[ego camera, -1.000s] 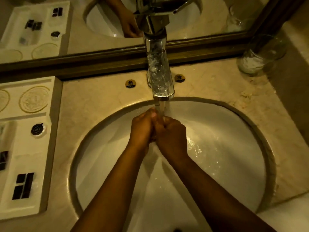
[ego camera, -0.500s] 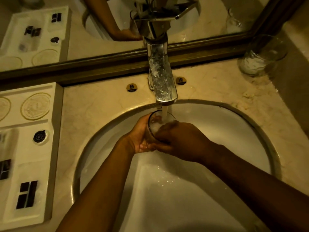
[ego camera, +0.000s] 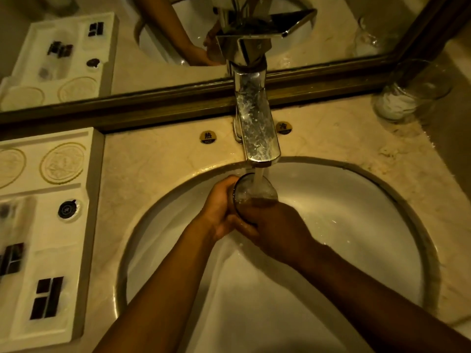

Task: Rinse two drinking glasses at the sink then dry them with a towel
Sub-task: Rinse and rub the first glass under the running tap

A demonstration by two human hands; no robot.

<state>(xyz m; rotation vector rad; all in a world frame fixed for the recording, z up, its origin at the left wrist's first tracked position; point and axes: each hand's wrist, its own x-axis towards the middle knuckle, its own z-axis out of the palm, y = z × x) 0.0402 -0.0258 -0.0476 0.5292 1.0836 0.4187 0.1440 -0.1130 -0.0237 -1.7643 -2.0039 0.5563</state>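
Both hands wrap one glass (ego camera: 255, 191) at sink center, under the tap (ego camera: 257, 128). L hand (ego camera: 221, 210) curls round glass wall from 9 o'clock, fingers clamped on it. R hand (ego camera: 276, 229) covers the near side from 5 o'clock, fingers curled onto the glass; fingertips hidden behind it, exact contact hard to read. Lower glass body hidden by both hands, only rim and upper wall show. Glass clear, round, mouth up, tilted a bit toward camera; water stream (ego camera: 258, 178) falls into it, foamy inside.

Sink (ego camera: 344, 220): white, oval, smooth, wet, ripples at 3 o'clock of hands. Drain not seen, bottom edge cut off by frame. Tap chrome, boxy, flat spout w/ water spots; lever top partly cut off at frame top.

Counter (ego camera: 158, 159): beige marble, mottled. Round hot tag (ego camera: 208, 137) at 11 o'clock, cold tag (ego camera: 283, 127) at 1 o'clock of glass.

2nd glass (ego camera: 410, 95) at 2 o'clock, far corner, well apart, clear, upright, something white inside, can't tell what.

White tray (ego camera: 84, 200) at 9 o'clock, molded, dark small items, blurred, left side cut off. Mirror (ego camera: 331, 42) at 12, dark wood frame, reflects hands, sink.
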